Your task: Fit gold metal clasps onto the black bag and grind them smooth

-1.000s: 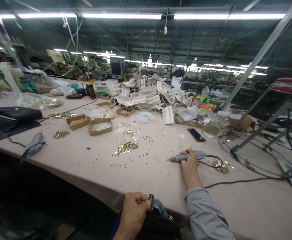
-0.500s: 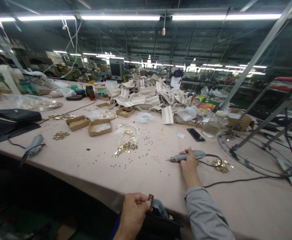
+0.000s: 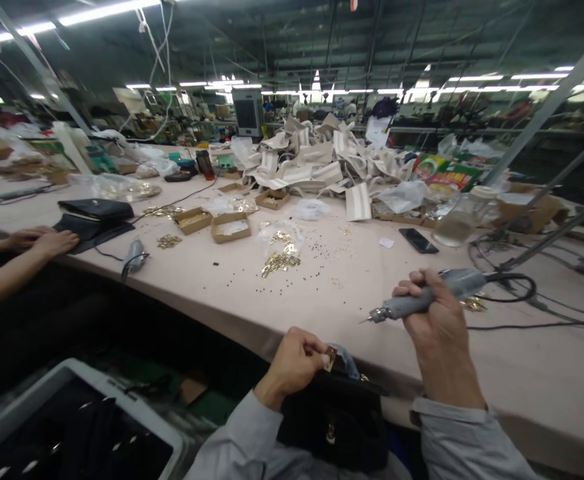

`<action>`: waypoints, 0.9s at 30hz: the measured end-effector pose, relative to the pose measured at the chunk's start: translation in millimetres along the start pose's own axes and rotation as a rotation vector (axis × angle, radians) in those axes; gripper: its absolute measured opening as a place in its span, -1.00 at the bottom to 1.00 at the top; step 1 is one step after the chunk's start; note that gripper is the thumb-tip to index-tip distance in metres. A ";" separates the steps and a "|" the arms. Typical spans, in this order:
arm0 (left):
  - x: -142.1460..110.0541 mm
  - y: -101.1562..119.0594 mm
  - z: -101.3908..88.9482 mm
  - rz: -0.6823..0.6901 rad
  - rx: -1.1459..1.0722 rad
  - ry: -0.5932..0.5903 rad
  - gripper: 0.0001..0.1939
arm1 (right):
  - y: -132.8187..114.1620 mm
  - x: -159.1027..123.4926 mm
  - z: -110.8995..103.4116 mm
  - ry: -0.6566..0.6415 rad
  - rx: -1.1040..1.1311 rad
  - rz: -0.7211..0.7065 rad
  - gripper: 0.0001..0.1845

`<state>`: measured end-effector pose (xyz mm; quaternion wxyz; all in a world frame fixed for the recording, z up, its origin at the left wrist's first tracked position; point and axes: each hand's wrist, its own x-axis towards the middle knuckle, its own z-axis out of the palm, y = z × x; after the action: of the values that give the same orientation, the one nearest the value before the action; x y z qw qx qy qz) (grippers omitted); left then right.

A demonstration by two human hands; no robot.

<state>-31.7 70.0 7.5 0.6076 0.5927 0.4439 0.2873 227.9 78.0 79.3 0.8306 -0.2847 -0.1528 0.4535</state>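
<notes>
My right hand [image 3: 439, 310] is closed around a grey electric screwdriver [image 3: 422, 299], raised over the table with its bit pointing left. A small gold-coloured metal plate [image 3: 331, 358] is pinched between the thumb and fingers of my left hand [image 3: 298, 360], at the table's front edge. Just below lies a black bag [image 3: 335, 413] with a gold clasp, on my lap; part of it is hidden by my sleeve. Gold metal plates [image 3: 279, 262] lie heaped on the pink tabletop [image 3: 252, 300], with tiny dark screws [image 3: 317, 247] scattered around.
Small cardboard boxes [image 3: 231, 229], a phone [image 3: 418, 241] and a liquid-filled jar [image 3: 456, 223] stand on the table. Behind is a pile of beige striped straps [image 3: 317, 160]. At left, a co-worker's hands [image 3: 47, 241] touch a black bag [image 3: 95, 210]; a second screwdriver [image 3: 135, 257] lies nearby. A grey crate [image 3: 122, 400] stands below.
My right hand has lifted the screwdriver off the tabletop and brought it nearer. The view has turned left and down, showing the crate and more of the co-worker's arms. My left hand keeps the plate.
</notes>
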 end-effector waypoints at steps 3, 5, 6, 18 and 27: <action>-1.7 -0.3 -2.4 -0.071 -0.112 -0.049 -0.81 | -0.2 -46.2 15.9 -0.028 -0.079 -0.017 -0.59; -3.3 -3.2 -1.7 -0.095 -0.183 -0.045 -0.79 | 4.9 -70.2 22.6 -0.015 -0.139 -0.054 -0.58; -4.1 -5.1 -0.8 -0.096 -0.208 -0.032 -0.79 | 8.4 -79.6 24.9 -0.009 -0.167 -0.076 -0.58; -13.7 -17.3 7.5 -0.105 -0.404 0.056 -0.81 | 46.7 -120.0 34.0 -0.050 -0.301 -0.228 -0.59; -14.8 -20.8 7.7 -0.139 -0.405 0.075 -0.80 | 54.7 -125.0 33.4 -0.061 -0.312 -0.226 -0.60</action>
<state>-35.1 50.8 -10.6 0.7156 0.4155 0.4391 0.3498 106.6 7.4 72.8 0.8170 -0.3773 -0.2775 0.3364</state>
